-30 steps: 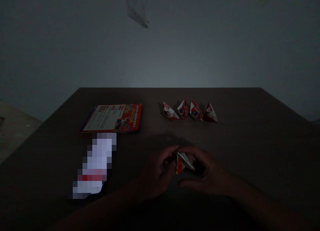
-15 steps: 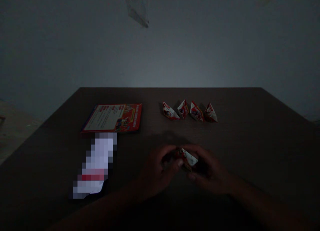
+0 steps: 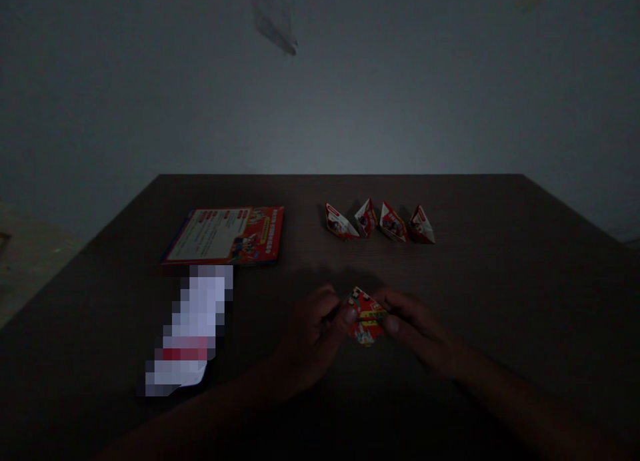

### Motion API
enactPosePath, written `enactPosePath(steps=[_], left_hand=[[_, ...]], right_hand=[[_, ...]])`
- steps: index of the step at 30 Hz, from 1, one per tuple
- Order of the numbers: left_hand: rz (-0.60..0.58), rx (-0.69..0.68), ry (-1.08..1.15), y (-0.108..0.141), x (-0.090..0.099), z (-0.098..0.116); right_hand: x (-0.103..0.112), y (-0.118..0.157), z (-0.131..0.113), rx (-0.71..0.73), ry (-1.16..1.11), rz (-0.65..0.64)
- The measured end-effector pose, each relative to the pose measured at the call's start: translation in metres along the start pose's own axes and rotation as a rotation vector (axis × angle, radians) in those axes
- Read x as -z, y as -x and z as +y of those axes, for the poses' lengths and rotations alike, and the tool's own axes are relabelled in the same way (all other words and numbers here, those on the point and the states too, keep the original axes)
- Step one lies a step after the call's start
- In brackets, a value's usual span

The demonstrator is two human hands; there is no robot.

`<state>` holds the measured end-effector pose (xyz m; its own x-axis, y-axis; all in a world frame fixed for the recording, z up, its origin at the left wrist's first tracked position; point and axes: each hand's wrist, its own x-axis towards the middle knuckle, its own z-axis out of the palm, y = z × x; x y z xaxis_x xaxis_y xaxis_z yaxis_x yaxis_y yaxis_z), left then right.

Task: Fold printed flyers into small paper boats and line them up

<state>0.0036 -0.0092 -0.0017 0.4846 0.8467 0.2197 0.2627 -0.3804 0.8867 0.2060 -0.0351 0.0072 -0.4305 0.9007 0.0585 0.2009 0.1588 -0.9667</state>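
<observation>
Between my two hands is a small piece of folded paper [image 3: 367,329], red with yellow and printed figures, its flat face turned up toward me. My left hand [image 3: 317,334] pinches its left corner, thumb on top. On the right corner, my right hand [image 3: 420,331] is closed the same way, thumb at the front. The fingers behind the paper are partly hidden. Farther back on the table stand several folded paper boats [image 3: 393,224] in a row, red and white with print.
A dark table [image 3: 480,261] reaches to a grey wall. At the left lies a red printed booklet or stack of sheets [image 3: 210,238]. Closer to me is a bright, pixelated object [image 3: 197,321] with a dark edge. A clear plastic bag [image 3: 274,14] hangs on the wall.
The folded paper has turned from an angled shape showing a white side to a flat red face. Both hands have shifted their grip to its side corners. Everything else stays in place.
</observation>
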Motion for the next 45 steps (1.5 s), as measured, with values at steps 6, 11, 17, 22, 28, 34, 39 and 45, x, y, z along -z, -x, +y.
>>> enactPosePath(steps=[6, 11, 17, 22, 28, 34, 39, 45], left_hand=[[0.002, -0.014, 0.013, 0.001, 0.000, 0.001], [-0.044, 0.018, -0.003, 0.000, 0.000, 0.002], [-0.161, 0.028, 0.043, 0.000, 0.002, 0.004], [-0.190, 0.029, 0.055, -0.002, 0.003, 0.009], [-0.196, 0.000, 0.080, -0.003, 0.002, 0.009], [-0.150, 0.071, 0.065, 0.001, 0.002, 0.008], [-0.082, 0.038, 0.136, 0.006, 0.000, 0.004], [-0.061, 0.072, 0.106, 0.007, -0.007, 0.001]], right_hand=[[0.001, -0.001, 0.003, -0.040, -0.030, 0.025], [0.000, 0.000, 0.004, -0.026, -0.035, 0.073], [-0.001, 0.000, 0.007, -0.004, -0.059, 0.091], [0.000, 0.000, 0.007, 0.000, -0.031, 0.104], [0.001, 0.001, 0.007, -0.027, -0.014, 0.101], [0.000, 0.000, 0.009, -0.040, -0.041, 0.129], [-0.001, 0.000, 0.008, -0.054, -0.074, 0.155], [-0.002, -0.002, 0.006, -0.095, -0.075, 0.114]])
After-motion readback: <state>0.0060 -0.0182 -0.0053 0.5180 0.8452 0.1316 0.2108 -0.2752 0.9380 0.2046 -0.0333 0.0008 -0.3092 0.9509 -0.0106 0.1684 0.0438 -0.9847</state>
